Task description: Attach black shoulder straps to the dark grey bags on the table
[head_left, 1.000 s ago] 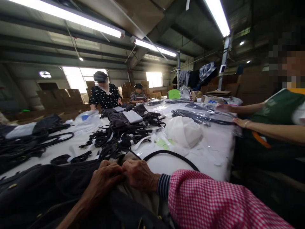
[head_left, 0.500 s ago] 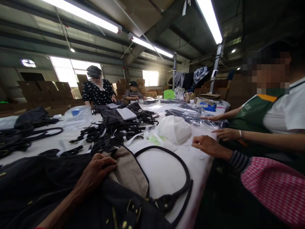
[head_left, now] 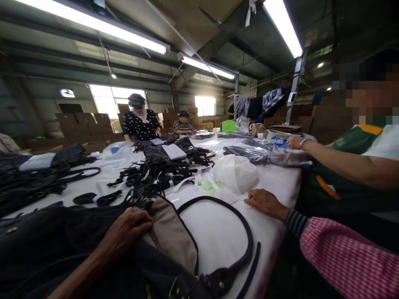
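A dark fabric bag (head_left: 77,232) with a beige lining (head_left: 173,232) lies across the near table, its mouth toward the right. My left hand (head_left: 129,228) is closed on the edge of the bag's mouth, fingers bent over the lining. A long black handle (head_left: 249,232) loops out from the bag onto the white tabletop. My right hand (head_left: 266,202) rests on the table beyond that loop, fingers slightly bent and pointing left. Whatever lies beneath its palm is hidden. Just behind it sits a crumpled white sheet (head_left: 235,172).
Black straps (head_left: 168,168) and bags are heaped mid-table, with more dark bags (head_left: 62,166) at left. Clear plastic-wrapped items (head_left: 258,151) lie at right, near a co-worker in a green apron (head_left: 343,187). Two other people stand or sit at the far side.
My right hand has come down onto the table and slightly left. My left hand keeps its hold on the bag. The co-worker's hand at right has moved farther back. The view has turned left.
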A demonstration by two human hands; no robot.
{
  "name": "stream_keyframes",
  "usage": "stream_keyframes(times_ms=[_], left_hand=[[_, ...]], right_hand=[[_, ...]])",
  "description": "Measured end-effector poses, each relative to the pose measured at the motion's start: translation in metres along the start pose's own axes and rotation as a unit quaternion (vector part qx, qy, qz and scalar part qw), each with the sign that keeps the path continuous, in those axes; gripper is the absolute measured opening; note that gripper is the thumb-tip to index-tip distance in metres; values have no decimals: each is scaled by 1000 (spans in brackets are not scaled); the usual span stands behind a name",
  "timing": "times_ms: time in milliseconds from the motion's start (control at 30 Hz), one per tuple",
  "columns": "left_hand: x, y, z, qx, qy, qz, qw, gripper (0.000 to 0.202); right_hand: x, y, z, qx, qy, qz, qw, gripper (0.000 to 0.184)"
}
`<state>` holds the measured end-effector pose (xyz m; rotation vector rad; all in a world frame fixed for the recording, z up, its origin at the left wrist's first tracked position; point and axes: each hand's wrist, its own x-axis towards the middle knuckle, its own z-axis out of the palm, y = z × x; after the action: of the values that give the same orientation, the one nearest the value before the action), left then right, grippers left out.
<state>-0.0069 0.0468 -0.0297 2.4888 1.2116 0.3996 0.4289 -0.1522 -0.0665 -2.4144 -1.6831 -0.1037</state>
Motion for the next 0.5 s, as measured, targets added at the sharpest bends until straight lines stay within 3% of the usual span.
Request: stream_keyframes(times_ms=[200,333,500], left_hand=[[-6,3,10,1,30,-10,999,36],[-4,2,12,-9,30,-9,999,32],[-6,3,12,-49,34,-11,998,25]], right_hand=[[19,-45,-12,-30,73,-46,996,26],[35,-75,-5,-45,7,-95,994,25],[47,-78,3,-15,-46,-108,993,25]])
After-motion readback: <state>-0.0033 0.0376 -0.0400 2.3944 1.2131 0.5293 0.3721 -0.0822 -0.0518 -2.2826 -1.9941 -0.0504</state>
